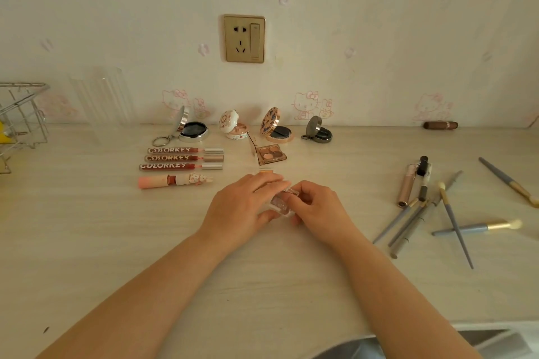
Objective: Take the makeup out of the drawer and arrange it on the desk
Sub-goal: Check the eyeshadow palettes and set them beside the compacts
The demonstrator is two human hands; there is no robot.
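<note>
Head view: both the left hand and right hand pinch a small clear glitter case low over the desk. Four open compacts, lip tubes and a palette appear arranged; brushes lie scattered, apparently unsorted. Drawer barely visible

I see my left hand and right hand bare, forearms unsleeved, no rings or watch.
</note>
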